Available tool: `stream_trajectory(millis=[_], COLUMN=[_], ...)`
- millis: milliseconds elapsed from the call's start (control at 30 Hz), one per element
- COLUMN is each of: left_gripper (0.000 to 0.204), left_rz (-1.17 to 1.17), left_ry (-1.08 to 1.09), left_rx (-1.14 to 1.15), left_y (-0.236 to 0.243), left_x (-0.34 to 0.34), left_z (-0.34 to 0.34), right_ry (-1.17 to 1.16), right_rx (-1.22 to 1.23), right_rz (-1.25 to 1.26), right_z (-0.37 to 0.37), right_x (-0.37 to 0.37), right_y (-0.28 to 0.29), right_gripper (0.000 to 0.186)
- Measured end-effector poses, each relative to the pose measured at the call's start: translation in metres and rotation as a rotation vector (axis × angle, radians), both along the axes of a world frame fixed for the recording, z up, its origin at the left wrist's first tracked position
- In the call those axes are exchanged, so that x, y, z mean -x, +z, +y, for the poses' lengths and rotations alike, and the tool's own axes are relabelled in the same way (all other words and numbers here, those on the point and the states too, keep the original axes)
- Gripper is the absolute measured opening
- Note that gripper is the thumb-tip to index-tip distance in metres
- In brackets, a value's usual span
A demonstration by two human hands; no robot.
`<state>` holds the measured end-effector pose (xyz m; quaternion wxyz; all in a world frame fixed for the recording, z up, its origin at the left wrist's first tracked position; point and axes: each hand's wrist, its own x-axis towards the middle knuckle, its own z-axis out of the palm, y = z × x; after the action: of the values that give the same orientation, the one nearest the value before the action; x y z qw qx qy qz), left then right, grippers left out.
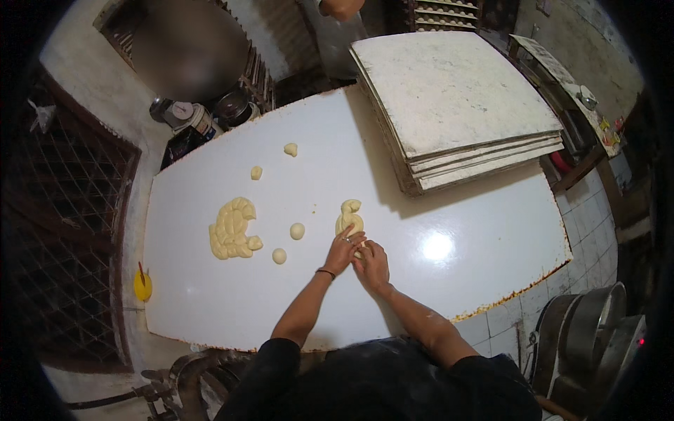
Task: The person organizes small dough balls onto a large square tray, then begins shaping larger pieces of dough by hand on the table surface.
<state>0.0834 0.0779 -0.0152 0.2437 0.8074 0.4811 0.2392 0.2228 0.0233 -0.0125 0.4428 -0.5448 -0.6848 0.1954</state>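
Note:
A coil of pale yellow dough (349, 210) lies on the white tabletop with both my hands at its near end. My left hand (342, 254), with a ring and a dark wristband, has its fingers closed over the dough. Close beside it, my right hand (373, 266) curls its fingers round the near end of the same dough, partly hiding it. To the left are two smooth round dough balls (298, 231). Beyond them sits a cluster of dough pieces pressed together (232, 230). Two small rough lumps, one the farther dough lump (291, 149), lie toward the back.
A tall stack of floury boards (456, 98) takes up the table's far right. A yellow dish (142, 286) sits at the left edge. Behind stand a dial scale (183, 112) and a person's arm (342, 7). Metal machinery (586, 344) is at the lower right.

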Motion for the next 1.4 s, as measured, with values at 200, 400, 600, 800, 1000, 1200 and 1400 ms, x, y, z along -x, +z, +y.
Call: stream_trajectory(millis=[200,400,600,800,1000,1200,1400], left_gripper=[0.029,0.028,0.028,0.026,0.026,0.026,0.026], left_rz=[0.051,0.161,0.177,0.196,0.182,0.207,0.314], left_ry=[0.061,0.081,0.051,-0.007,-0.081,-0.012,0.001], left_rx=[-0.196,-0.215,-0.153,-0.266,-0.320,-0.293,-0.280], left_y=[-0.018,-0.031,-0.017,-0.023,-0.012,-0.020,-0.018], left_x=[-0.001,-0.008,-0.005,-0.003,-0.010,0.003,-0.011], left_z=[-0.004,-0.011,-0.013,-0.007,-0.010,-0.014,-0.019], right_ry=[0.032,0.151,0.165,0.225,0.619,0.648,-0.167], right_rx=[-0.081,0.019,0.126,0.255,0.695,1.057,0.168], right_rz=[-0.037,-0.302,-0.474,-0.530,-0.551,0.089,-0.605], right_z=[0.008,0.005,0.000,0.005,0.004,-0.123,-0.144], right_x=[0.006,-0.007,0.003,0.002,-0.025,-0.076,-0.194], right_y=[-0.006,-0.022,-0.013,-0.010,-0.016,0.042,0.016], right_gripper=[0.027,0.021,0.016,0.013,0.019,0.031,0.019])
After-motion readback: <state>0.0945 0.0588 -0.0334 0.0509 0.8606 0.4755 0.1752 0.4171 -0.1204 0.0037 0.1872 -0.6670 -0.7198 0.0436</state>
